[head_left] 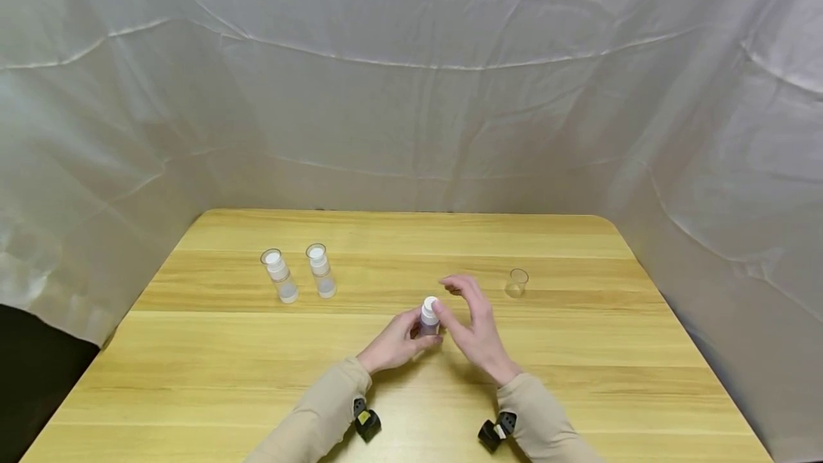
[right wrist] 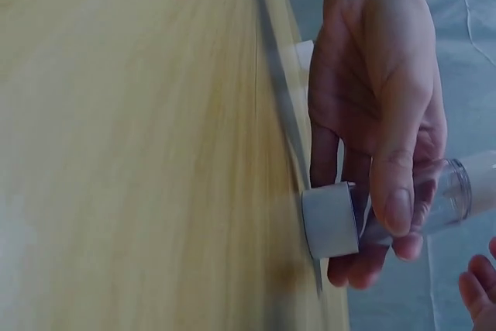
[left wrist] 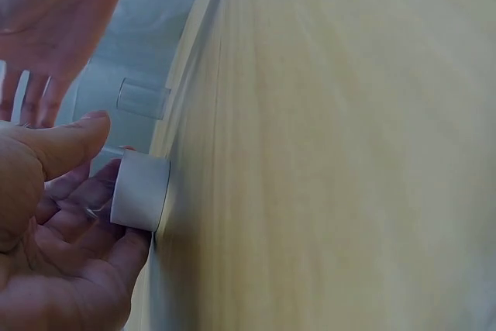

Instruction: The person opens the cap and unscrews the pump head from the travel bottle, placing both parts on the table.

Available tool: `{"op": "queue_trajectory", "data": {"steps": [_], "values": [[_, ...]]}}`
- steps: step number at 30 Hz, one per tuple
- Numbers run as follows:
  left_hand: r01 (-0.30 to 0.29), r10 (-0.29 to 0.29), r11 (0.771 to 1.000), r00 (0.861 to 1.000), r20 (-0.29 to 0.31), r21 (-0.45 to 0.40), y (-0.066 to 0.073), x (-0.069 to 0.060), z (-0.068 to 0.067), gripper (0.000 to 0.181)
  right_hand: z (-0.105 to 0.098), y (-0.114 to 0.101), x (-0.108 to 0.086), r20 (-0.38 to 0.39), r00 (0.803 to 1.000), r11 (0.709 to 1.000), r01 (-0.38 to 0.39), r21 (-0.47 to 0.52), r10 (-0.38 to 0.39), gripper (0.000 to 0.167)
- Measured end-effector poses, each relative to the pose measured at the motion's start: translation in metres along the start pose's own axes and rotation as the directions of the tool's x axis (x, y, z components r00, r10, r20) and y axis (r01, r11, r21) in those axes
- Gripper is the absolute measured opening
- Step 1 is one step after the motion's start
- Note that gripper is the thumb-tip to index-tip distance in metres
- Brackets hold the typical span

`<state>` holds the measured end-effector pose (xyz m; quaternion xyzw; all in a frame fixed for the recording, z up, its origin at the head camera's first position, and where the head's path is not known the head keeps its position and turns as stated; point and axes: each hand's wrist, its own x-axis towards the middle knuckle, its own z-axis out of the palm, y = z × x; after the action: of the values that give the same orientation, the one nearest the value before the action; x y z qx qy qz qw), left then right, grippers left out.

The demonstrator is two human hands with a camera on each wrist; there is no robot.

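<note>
My left hand (head_left: pixel 397 341) grips a small clear bottle with a white top (head_left: pixel 430 308) above the middle of the table. In the right wrist view, the left thumb and fingers (right wrist: pixel 380 114) wrap its clear body, and its white base (right wrist: pixel 331 220) is at the tabletop. My right hand (head_left: pixel 476 331) is beside the white top with fingers spread and thumb close to it; whether the thumb touches cannot be told. Part of that right hand (left wrist: pixel 58 5) shows in the left wrist view, its fingers loose. A clear cup-like cap (head_left: pixel 517 283) stands to the right.
Two similar bottles with clear caps, a left one (head_left: pixel 280 277) and a right one (head_left: pixel 321 271), stand at the left on the wooden table (head_left: pixel 193 370). Grey cloth (head_left: pixel 411 106) hangs behind and along the sides. Each sleeve carries a small black device.
</note>
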<state>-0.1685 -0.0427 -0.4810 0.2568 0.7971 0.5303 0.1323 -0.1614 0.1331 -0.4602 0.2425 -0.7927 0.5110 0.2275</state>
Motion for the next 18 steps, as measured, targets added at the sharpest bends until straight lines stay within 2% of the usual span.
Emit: {"op": "queue_trajectory", "data": {"steps": [3, 8, 18], "values": [[-0.008, 0.008, 1.0, 1.0, 0.003, 0.022, -0.0006, 0.0001, -0.0002, 0.031, 0.0031, -0.0006, 0.0001, 0.038, 0.999, 1.0, 0.028, -0.007, -0.028, 0.042], [-0.026, 0.026, 1.0, 0.999, 0.019, 0.003, -0.0003, 0.0007, -0.0004, 0.024, 0.0057, 0.0001, 0.001, 0.081, 0.996, 0.999, 0.05, -0.022, -0.048, 0.043], [-0.022, 0.022, 1.0, 1.0, 0.009, -0.006, -0.0001, 0.001, 0.0002, 0.026, 0.009, -0.0019, 0.0024, 0.128, 0.989, 0.995, 0.081, -0.057, -0.074, 0.041]]}}
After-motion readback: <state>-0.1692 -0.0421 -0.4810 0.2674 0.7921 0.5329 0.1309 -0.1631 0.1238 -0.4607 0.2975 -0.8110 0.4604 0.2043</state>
